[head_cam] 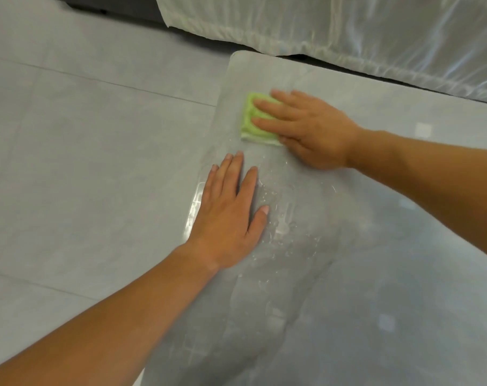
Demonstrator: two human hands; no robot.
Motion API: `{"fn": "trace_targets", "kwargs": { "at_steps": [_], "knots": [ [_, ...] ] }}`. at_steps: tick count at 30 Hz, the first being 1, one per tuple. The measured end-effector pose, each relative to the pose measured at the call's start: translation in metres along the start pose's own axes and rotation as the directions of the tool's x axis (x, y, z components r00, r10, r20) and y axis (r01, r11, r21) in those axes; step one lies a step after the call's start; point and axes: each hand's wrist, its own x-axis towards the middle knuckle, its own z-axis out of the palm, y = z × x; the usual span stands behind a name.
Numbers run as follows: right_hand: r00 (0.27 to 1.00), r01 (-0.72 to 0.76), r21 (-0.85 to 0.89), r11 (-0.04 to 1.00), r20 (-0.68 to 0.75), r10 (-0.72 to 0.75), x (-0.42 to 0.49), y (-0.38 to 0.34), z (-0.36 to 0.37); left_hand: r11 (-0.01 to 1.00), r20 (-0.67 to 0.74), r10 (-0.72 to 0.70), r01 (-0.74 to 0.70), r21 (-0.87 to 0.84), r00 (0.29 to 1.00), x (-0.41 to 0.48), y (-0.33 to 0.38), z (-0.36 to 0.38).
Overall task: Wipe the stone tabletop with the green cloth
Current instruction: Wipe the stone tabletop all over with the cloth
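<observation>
A right hand [309, 129] presses flat, fingers extended, on a folded green cloth [254, 118] near the table's [376, 274] far left corner, hiding half the cloth. The left hand [228, 210] lies open-palmed beside blurred water droplets [278, 218].

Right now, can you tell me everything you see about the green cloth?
The green cloth is light green with a paler whitish edge along its near side. It looks soft and folded into a small thick pad. It lies flat on the grey stone tabletop, near the far left corner. The right hand presses on it with spread fingers, covering its right part. Water droplets sit on the stone nearer the camera.
</observation>
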Motion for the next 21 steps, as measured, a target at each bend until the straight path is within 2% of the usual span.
{"fn": "trace_targets", "kwargs": {
  "at_steps": [1,3,4,5,6,9,10,11,12,14,15,16,17,19,20,21],
  "knots": [
    [0.993,-0.116,0.014,0.993,-0.025,0.117,-0.009,0.013,-0.001,1.000,0.009,-0.001,0.000,0.017,1.000,-0.004,0.000,0.000],
    [0.923,-0.369,0.096,0.925,-0.082,0.376,-0.023,0.024,-0.005,0.999,0.021,-0.012,0.011,0.051,1.000,-0.014,0.001,0.001],
    [0.880,-0.451,0.117,0.885,-0.107,0.462,-0.028,0.018,-0.003,0.998,0.022,-0.020,0.019,0.058,1.000,-0.018,0.002,0.001],
    [0.863,-0.475,0.120,0.872,-0.132,0.488,-0.033,0.004,0.001,0.998,0.023,-0.026,0.024,0.059,0.999,-0.022,0.003,0.002],
    [0.879,-0.444,0.112,0.889,-0.138,0.456,-0.040,-0.012,0.007,0.998,0.024,-0.029,0.028,0.061,0.999,-0.025,0.004,0.002],
    [0.979,-0.193,0.078,0.978,-0.052,0.197,-0.073,-0.042,0.025,0.997,0.031,-0.031,0.028,0.066,0.999,-0.027,0.006,0.002],
    [0.985,-0.167,0.067,0.984,-0.038,0.170,-0.078,-0.037,0.024,0.997,0.036,-0.030,0.028,0.068,0.999,-0.027,0.006,0.002],
    [0.976,-0.208,0.070,0.976,-0.056,0.212,-0.079,-0.029,0.023,0.997,0.043,-0.028,0.024,0.071,0.999,-0.026,0.006,0.002],
    [0.944,-0.313,0.095,0.945,-0.076,0.320,-0.077,-0.024,0.021,0.997,0.054,-0.024,0.020,0.072,0.998,-0.026,0.005,0.002],
    [0.813,-0.541,0.198,0.817,-0.127,0.569,-0.067,-0.037,0.021,0.997,0.065,-0.025,0.021,0.071,0.998,-0.027,0.004,0.002],
    [0.761,-0.595,0.219,0.773,-0.155,0.630,-0.065,-0.053,0.025,0.998,0.062,-0.024,0.020,0.061,0.998,-0.029,0.003,0.003],
    [0.760,-0.591,0.221,0.776,-0.172,0.627,-0.066,-0.071,0.031,0.999,0.059,-0.019,0.017,0.044,0.998,-0.030,0.004,0.003],
    [0.809,-0.532,0.199,0.823,-0.168,0.563,-0.074,-0.086,0.037,0.999,0.060,-0.014,0.013,0.032,0.998,-0.034,0.004,0.003],
    [0.938,-0.310,0.136,0.941,-0.117,0.326,-0.100,-0.096,0.044,0.999,0.058,-0.014,0.011,0.049,0.998,-0.044,0.004,0.006],
    [0.962,-0.240,0.103,0.965,-0.108,0.251,-0.108,-0.086,0.042,0.998,0.059,-0.018,0.014,0.062,0.998,-0.050,0.003,0.007],
    [0.959,-0.254,0.090,0.963,-0.109,0.263,-0.112,-0.074,0.039,0.997,0.062,-0.025,0.020,0.073,0.998,-0.056,0.002,0.008]
  ]
}}
